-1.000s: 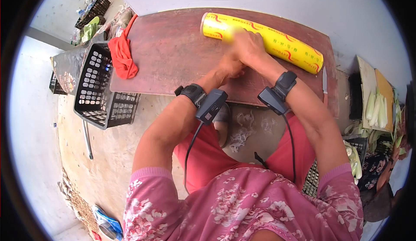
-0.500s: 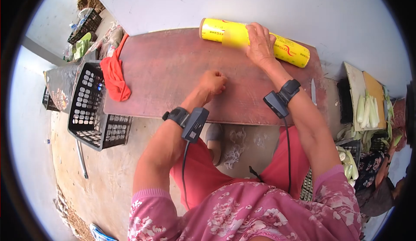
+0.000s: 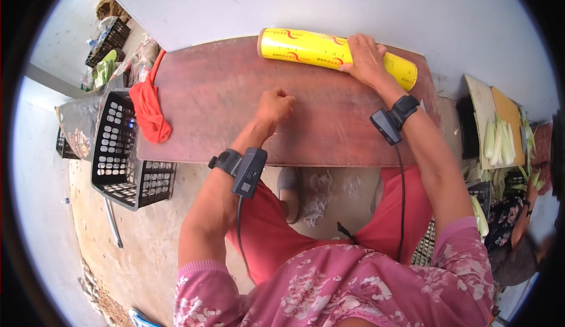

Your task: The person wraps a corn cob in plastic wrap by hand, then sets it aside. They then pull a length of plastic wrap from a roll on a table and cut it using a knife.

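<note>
Both hands have parted since a second ago, when they were together against the yellow roll (image 3: 303,47). It lies at the far edge of the red-brown table (image 3: 206,109), slanting down to the right, close to the white wall (image 3: 294,3). Under my right hand (image 3: 366,59) is its right half: fingers across the top, thumb set apart on the near side, with the end showing past my knuckles. How tightly I press, I cannot tell. Well clear of the roll, nearer to me and below its left part, my left hand (image 3: 275,104) is at the tabletop, fingers curled in together; whether they pinch anything, I cannot tell.
</note>
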A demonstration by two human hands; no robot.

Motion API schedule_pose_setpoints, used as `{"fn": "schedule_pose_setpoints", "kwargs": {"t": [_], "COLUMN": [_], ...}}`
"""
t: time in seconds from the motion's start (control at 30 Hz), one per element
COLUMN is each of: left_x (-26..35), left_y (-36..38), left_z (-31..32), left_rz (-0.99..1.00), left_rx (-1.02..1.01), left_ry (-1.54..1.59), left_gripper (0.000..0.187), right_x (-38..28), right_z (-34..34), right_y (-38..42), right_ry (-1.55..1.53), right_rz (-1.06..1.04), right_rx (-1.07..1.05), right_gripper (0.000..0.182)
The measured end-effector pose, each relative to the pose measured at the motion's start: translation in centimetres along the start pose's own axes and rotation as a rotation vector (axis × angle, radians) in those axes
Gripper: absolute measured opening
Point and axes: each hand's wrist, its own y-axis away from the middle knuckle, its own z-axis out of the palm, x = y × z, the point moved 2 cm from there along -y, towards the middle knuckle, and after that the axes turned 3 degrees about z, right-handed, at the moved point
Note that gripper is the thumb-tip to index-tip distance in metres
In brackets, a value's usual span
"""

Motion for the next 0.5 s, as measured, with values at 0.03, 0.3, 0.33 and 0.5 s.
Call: {"fn": "schedule_pose_setpoints", "kwargs": {"t": [0.03,0.3,0.33,0.5], "left_x": [-0.2,-0.4,0.1,0.9], "left_y": [-0.4,-2.4,-2.1,-2.4], "left_z": [-0.1,-1.2,-1.3,-2.4], "left_rz": [0.016,0.258,0.280,0.331], "left_rx": [0.025,0.530,0.588,0.585], "left_ry": [0.011,-0.252,-0.284,-0.255], "left_gripper": [0.016,0.056,0.059,0.056], "right_x": [0.2,-0.4,-0.1,0.6], "right_z": [0.0,0.8,0.9,0.8], "right_y": [0.2,5.1,5.4,7.3], "right_ry": [-0.052,-0.153,-0.176,-0.201], "right_rz": [0.014,-0.109,-0.130,-0.214], "right_rx": [-0.058,0.195,0.200,0.214], "right_gripper": [0.068,0.064,0.064,0.068]}}
